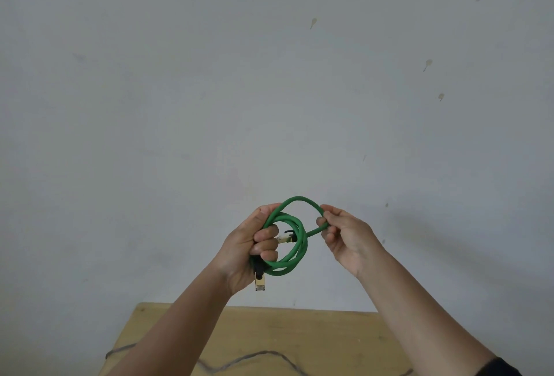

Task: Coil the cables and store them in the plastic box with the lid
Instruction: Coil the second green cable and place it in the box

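Both arms raised in front of a grey wall [209, 76], above the far end of a wooden table [314, 333]. Left hand [248, 251] curled tight round a green cable [295, 251], fingers wrapped over the bundled left side of the coil, thumb up near the top strands. Several loops gathered in that grip, hanging as a rough ring to the right of the fist. One plug [259, 281], gold-tipped with a black boot, poking down out of the bottom of the fist. Second plug [286, 238] lying across the middle of the ring, pointing left toward the knuckles. Right hand [344, 236] pinching the same cable between thumb and fingertips, at the right end of a top loop arching from the left fist over to this grip; a short strand slanting from the pinch down-left to the ring. Hands near each other, not touching, joined only by the cable, held well above the table. On the table, a thin grey cable [257, 356] lying loose in wavy bends, partly hidden behind the left forearm. Dark sleeve [499, 368] just visible at the right arm's lower edge. A few small marks scattered on the wall.
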Demonstrator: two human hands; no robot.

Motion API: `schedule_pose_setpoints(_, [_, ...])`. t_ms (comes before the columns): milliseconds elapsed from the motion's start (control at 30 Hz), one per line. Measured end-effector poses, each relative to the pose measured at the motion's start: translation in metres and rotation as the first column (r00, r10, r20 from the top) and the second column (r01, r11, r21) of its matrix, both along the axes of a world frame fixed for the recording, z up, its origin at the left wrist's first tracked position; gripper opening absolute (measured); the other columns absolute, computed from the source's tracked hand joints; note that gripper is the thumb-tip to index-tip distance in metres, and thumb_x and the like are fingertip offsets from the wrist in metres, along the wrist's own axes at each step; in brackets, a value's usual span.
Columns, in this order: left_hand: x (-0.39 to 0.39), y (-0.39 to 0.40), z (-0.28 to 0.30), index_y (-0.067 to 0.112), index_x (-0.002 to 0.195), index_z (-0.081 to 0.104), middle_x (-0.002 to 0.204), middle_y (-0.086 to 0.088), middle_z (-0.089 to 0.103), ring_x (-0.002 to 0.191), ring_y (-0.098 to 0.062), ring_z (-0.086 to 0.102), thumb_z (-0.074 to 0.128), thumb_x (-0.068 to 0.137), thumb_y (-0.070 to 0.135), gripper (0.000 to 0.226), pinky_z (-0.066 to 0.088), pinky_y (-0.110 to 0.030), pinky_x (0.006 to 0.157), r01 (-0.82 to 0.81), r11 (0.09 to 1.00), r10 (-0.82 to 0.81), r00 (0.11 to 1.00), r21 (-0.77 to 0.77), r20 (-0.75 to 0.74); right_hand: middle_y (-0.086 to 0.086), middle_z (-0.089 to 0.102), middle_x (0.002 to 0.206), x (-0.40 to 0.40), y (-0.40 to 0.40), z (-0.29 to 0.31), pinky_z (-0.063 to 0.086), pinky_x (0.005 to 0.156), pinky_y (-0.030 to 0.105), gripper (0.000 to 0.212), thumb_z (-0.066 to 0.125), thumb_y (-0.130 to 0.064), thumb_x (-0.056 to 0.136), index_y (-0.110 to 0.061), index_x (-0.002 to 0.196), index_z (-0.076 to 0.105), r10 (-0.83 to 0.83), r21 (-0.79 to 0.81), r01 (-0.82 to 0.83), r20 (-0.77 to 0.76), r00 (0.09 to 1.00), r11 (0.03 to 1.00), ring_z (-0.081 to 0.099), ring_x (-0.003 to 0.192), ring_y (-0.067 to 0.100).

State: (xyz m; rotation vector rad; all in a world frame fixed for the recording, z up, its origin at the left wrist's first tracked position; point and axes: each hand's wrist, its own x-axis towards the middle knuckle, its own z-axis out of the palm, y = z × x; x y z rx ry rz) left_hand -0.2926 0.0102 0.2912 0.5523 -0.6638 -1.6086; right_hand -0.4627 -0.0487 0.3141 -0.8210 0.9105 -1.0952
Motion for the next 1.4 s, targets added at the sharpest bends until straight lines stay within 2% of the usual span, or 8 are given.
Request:
schedule_pose_setpoints(300, [-0.001, 0.001, -0.001, 0.014, 0.104, 0.061, 0.045, 0.008, 0.031, 0.029, -0.001, 0.024, 0.051, 0.084, 0.027, 0.026, 0.03, -0.013, 0.03, 0.028, 0.999, -0.026, 0.998, 0.036, -0.057, 0.004, 0.057, 0.066, -0.002, 0.008, -0.002, 0.043, 0.042, 0.014, 0.015, 0.048, -0.004, 0.094, -0.012, 0.099, 0.059, 0.032, -0.082, -0.042, -0.115, 0.993, 0.996, 0.042, 0.041, 0.004])
schedule_pose_setpoints(433, [-0.007, 0.001, -0.004, 0.012, 0.104, 0.065, 0.044, 0.006, 0.035, 0.036, -0.004, 0.015, 0.078, 0.071, 0.022, 0.037, 0.034, -0.014, 0.029, 0.178, 0.984, -0.173, 0.959, 0.001, -0.227, 0.002, 0.058, 0.059, 0.006, 0.019, -0.008, 0.045, 0.047, 0.02, 0.016, 0.05, -0.001, 0.092, -0.012, 0.103, 0.054, 0.135, -0.113, -0.154, -0.159, 0.978, 0.982, 0.046, 0.05, 0.011])
schedule_pose_setpoints(633, [-0.02, -0.002, 0.004, 0.014, 0.097, 0.062, 0.048, 0.008, 0.029, 0.034, -0.003, 0.026, 0.051, 0.088, 0.032, 0.022, 0.032, -0.014, 0.035, -0.144, 0.99, 0.144, 0.989, 0.003, -0.031, 0.009, 0.062, 0.071, 0.013, 0.025, -0.004, 0.051, 0.059, 0.027, 0.017, 0.047, 0.0, 0.093, -0.014, 0.104, 0.046, 0.069, -0.314, -0.104, -0.121, 0.99, 0.944, 0.058, 0.059, 0.015])
schedule_pose_setpoints(733, [-0.019, -0.004, 0.001, 0.016, 0.093, 0.062, 0.049, 0.006, 0.032, 0.037, -0.005, 0.029, 0.05, 0.093, 0.03, 0.019, 0.031, -0.014, 0.036, -0.304, 0.952, 0.302, 0.952, 0.036, 0.055, 0.008, 0.068, 0.079, 0.011, 0.026, -0.006, 0.056, 0.064, 0.026, 0.016, 0.046, -0.004, 0.095, -0.019, 0.097, 0.039, -0.065, -0.534, -0.171, -0.394, 0.917, 0.828, 0.067, 0.067, 0.018])
schedule_pose_setpoints(800, [-0.021, -0.003, 0.001, 0.016, 0.091, 0.061, 0.048, 0.007, 0.035, 0.036, -0.005, 0.031, 0.049, 0.094, 0.029, 0.019, 0.031, -0.014, 0.036, -0.35, 0.936, 0.347, 0.935, 0.047, 0.069, 0.004, 0.066, 0.079, 0.012, 0.028, -0.01, 0.054, 0.062, 0.023, 0.012, 0.044, -0.01, 0.096, -0.021, 0.095, 0.038, -0.282, -0.672, -0.255, -0.581, 0.763, 0.695, 0.065, 0.066, 0.017])
schedule_pose_setpoints(933, [-0.021, -0.001, 0.004, 0.017, 0.093, 0.064, 0.052, 0.006, 0.037, 0.038, -0.007, 0.03, 0.049, 0.095, 0.029, 0.019, 0.031, -0.015, 0.036, -0.362, 0.931, 0.356, 0.927, 0.038, 0.114, -0.009, 0.048, 0.064, 0.01, 0.032, -0.02, 0.041, 0.05, 0.023, 0.017, 0.035, -0.026, 0.096, -0.014, 0.1, 0.047, -0.667, -0.82, -0.477, -0.549, 0.503, 0.315, 0.042, 0.055, 0.012])
schedule_pose_setpoints(1267, [-0.02, -0.004, 0.003, 0.018, 0.089, 0.068, 0.061, -0.004, 0.039, 0.044, -0.01, 0.038, 0.042, 0.098, 0.025, 0.028, 0.037, -0.019, 0.04, -0.392, 0.906, 0.422, 0.873, -0.16, 0.246, -0.008, 0.065, 0.073, 0.018, 0.043, -0.008, 0.035, 0.057, 0.013, 0.022, 0.052, -0.031, 0.086, -0.023, 0.098, 0.069, -0.613, -0.808, -0.542, -0.553, 0.564, 0.229, 0.051, 0.065, 0.007])
schedule_pose_setpoints(1400, [-0.016, -0.007, -0.002, 0.017, 0.092, 0.066, 0.073, -0.009, 0.057, 0.062, -0.021, 0.055, 0.043, 0.098, 0.027, 0.025, 0.049, -0.027, 0.051, -0.403, 0.877, 0.477, 0.797, -0.263, 0.37, -0.008, 0.063, 0.082, 0.027, 0.054, -0.002, 0.047, 0.063, 0.02, 0.019, 0.053, -0.026, 0.086, -0.017, 0.097, 0.065, -0.419, -0.85, -0.464, -0.526, 0.74, 0.249, 0.054, 0.068, 0.003])
